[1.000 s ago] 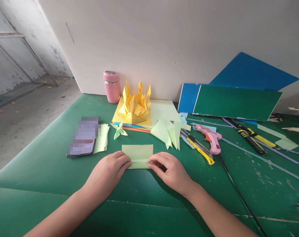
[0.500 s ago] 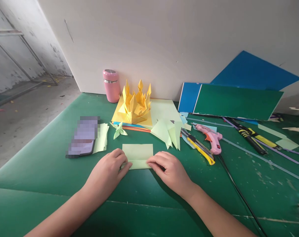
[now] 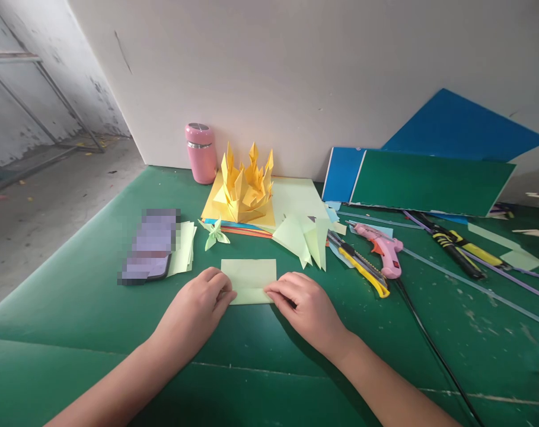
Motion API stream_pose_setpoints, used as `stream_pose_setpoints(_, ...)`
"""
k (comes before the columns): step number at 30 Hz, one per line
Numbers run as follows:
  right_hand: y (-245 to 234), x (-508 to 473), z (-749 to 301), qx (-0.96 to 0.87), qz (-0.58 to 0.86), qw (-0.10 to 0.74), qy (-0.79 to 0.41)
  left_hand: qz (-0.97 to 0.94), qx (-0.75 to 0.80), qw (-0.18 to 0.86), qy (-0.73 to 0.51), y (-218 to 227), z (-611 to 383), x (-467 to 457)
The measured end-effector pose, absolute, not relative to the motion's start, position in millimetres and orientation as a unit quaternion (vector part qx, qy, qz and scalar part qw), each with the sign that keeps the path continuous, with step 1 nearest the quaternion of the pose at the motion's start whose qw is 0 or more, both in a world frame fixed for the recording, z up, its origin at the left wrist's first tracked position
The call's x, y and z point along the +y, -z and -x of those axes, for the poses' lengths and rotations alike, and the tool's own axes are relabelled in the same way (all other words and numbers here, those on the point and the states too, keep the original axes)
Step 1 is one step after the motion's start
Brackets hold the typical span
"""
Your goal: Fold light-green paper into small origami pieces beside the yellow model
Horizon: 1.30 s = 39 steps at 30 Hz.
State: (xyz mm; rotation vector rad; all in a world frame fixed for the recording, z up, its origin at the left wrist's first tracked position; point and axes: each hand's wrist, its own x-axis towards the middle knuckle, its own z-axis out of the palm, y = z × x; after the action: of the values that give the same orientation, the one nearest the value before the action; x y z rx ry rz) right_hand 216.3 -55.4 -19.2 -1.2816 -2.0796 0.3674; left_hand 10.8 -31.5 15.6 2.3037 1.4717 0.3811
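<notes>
A light green folded paper (image 3: 249, 276) lies flat on the green table mat (image 3: 73, 308) in front of me. My left hand (image 3: 193, 311) presses its near left corner with bent fingers. At the near right corner, my right hand (image 3: 302, 308) pinches the paper's edge, fingers curled. Both hands rest on the mat. The paper's near edge is partly hidden under my fingers.
Behind the paper stand a yellow paper crown (image 3: 245, 187), a pink flask (image 3: 201, 153), a small green origami piece (image 3: 214, 234) and folded green triangles (image 3: 302, 238). A phone (image 3: 150, 246) lies left. A yellow utility knife (image 3: 360, 267), pink glue gun (image 3: 382, 249) with cord, and blue and green boards (image 3: 424, 178) lie right.
Both hands stay on the green paper's near corners; the left fingers have shifted slightly along the edge. The view has drifted a little.
</notes>
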Motion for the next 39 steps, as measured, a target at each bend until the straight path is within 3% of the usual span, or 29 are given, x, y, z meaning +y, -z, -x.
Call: stream_pose_setpoints(39,14.9,-57.4,-215.4,-0.832,0.462,0.292,-0.095,-0.831,0.508,0.18,-0.136,-20.1,-4.1,-28.0)
